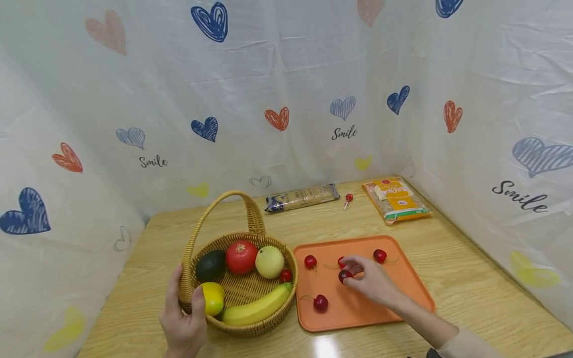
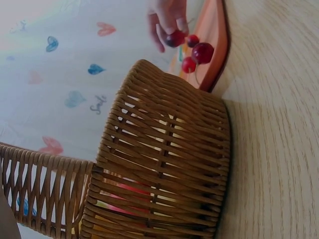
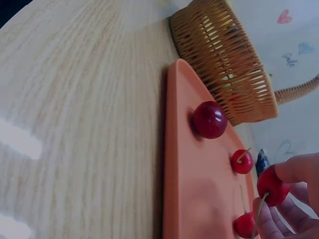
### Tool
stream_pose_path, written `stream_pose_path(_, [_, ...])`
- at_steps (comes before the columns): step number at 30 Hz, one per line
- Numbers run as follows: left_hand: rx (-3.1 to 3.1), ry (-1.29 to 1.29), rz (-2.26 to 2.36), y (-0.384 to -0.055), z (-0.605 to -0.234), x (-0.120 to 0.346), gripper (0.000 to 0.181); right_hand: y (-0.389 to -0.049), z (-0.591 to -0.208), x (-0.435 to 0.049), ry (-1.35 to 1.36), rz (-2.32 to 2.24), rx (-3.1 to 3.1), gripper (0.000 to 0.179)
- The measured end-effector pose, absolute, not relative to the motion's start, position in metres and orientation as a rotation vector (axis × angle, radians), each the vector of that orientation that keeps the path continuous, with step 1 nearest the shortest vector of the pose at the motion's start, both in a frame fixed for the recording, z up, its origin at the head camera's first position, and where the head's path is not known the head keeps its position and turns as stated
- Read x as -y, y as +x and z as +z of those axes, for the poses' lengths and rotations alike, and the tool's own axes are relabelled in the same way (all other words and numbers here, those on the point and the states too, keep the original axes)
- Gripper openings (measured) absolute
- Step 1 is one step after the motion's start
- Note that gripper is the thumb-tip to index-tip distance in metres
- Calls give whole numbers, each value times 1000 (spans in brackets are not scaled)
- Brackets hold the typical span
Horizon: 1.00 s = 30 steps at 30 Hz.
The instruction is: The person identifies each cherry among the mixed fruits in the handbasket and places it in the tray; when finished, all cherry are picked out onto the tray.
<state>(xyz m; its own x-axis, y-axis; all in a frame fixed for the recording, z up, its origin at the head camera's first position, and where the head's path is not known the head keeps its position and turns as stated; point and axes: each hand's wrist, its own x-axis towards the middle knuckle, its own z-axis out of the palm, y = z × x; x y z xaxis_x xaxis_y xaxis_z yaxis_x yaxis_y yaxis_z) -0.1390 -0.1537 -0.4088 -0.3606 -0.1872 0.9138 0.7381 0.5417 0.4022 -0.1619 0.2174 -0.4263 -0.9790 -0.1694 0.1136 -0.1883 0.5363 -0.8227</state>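
My right hand (image 1: 373, 282) pinches a dark red cherry (image 1: 345, 276) between thumb and fingers, over the orange tray (image 1: 358, 318). In the right wrist view that cherry (image 3: 273, 186) hangs with its green stem downward. Several more cherries lie on the tray, among them a dark one (image 1: 320, 303) at the near left and a red one (image 1: 310, 262) at the far left. My left hand (image 1: 183, 318) grips the wicker basket (image 1: 257, 329) at the foot of its handle, thumb inside the rim. The basket holds a banana (image 1: 257, 306), a lemon (image 1: 213, 298), a pomegranate (image 1: 241, 257) and a cherry (image 1: 285, 276).
An avocado (image 1: 210, 266) and a pale green round fruit (image 1: 270, 262) also sit in the basket. Toward the back of the wooden table lie a long noodle-like packet (image 1: 302, 198), a red lollipop (image 1: 348, 199) and an orange-and-clear food bag (image 1: 396, 199). A heart-printed curtain stands behind.
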Motion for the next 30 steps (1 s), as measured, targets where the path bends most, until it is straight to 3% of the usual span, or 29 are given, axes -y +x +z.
stream_pose_path(13, [1660, -464, -1034, -134, -408, 155, 47, -156, -448, -224, 487, 1387, 2821, 34])
stream_pose_path(30, [1602, -611, -1049, -142, -407, 153, 49, -154, -456, -226, 430, 1451, 2828, 38])
